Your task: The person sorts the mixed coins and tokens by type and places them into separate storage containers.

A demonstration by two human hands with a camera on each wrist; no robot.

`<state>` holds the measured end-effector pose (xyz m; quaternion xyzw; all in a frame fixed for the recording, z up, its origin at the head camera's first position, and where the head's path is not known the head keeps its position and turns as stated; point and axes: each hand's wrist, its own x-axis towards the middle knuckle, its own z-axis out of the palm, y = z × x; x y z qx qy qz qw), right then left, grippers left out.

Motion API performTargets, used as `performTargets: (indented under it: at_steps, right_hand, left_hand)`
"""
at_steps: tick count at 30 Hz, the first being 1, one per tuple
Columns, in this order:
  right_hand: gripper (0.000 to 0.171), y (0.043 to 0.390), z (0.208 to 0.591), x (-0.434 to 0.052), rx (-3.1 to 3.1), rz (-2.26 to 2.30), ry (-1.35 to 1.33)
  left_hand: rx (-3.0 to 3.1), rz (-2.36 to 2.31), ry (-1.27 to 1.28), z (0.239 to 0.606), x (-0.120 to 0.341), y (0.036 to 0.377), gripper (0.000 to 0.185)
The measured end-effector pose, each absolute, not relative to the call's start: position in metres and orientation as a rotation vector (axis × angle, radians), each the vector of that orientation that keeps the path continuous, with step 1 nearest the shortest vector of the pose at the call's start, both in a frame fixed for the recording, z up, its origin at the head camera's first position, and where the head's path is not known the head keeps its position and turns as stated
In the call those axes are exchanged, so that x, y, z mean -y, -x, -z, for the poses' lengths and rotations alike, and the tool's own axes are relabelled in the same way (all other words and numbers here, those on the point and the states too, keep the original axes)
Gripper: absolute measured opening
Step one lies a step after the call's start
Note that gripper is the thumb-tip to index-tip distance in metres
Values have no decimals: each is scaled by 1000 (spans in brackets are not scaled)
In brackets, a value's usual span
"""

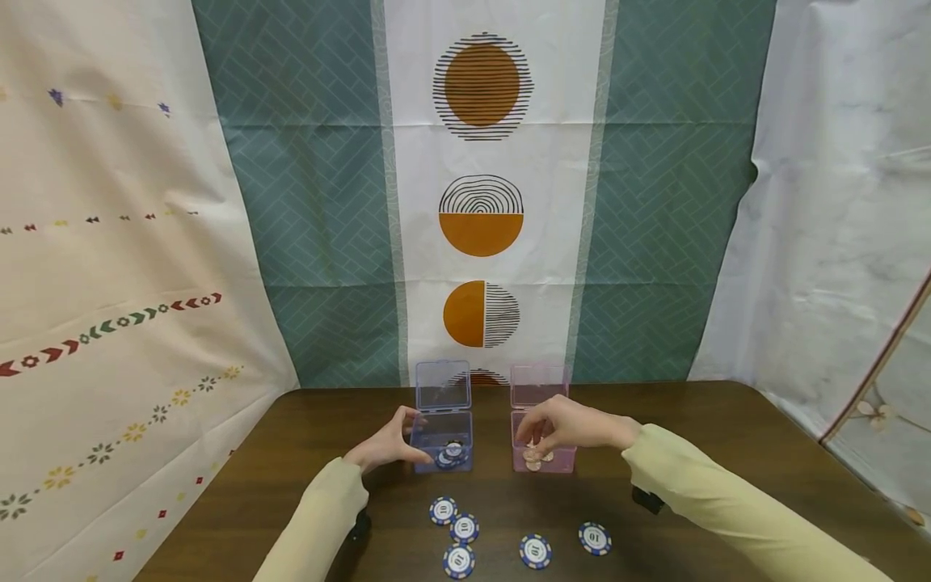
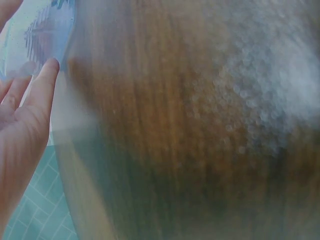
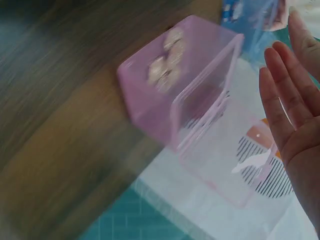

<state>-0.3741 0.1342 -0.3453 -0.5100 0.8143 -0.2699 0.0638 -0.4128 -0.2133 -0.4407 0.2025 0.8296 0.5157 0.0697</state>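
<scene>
A clear blue box [image 1: 465, 443] with its lid raised stands at the back of the table, holding several blue poker chips [image 1: 452, 453]. From its left side my left hand [image 1: 391, 443] holds it, thumb at the front corner and fingers toward the back. Fingers of that hand [image 2: 30, 105] overlap the box in the left wrist view. To the right, a pink box [image 1: 556, 464], lid also up, contains several pale chips [image 3: 167, 62]. Over its opening hangs my right hand [image 1: 567, 424], pointing down. In the right wrist view its fingertips are apart, with nothing between them.
Several blue-and-white poker chips [image 1: 535, 551] lie flat on the dark wooden table [image 1: 655, 501] in front of the boxes, two of them touching. A patterned cloth [image 1: 480, 267] hangs right behind the table's back edge.
</scene>
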Motion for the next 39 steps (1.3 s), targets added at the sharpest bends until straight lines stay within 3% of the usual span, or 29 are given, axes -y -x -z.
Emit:
performTargets:
  at_steps: [14, 39]
  right_hand:
    - [26, 356, 366, -175, -2328, 636, 1619]
    - [35, 335, 403, -195, -2333, 543, 1622]
  left_hand:
    - [-2516, -1528, -599, 436, 211, 411, 77]
    - [-2507, -1542, -585, 438, 212, 410, 77]
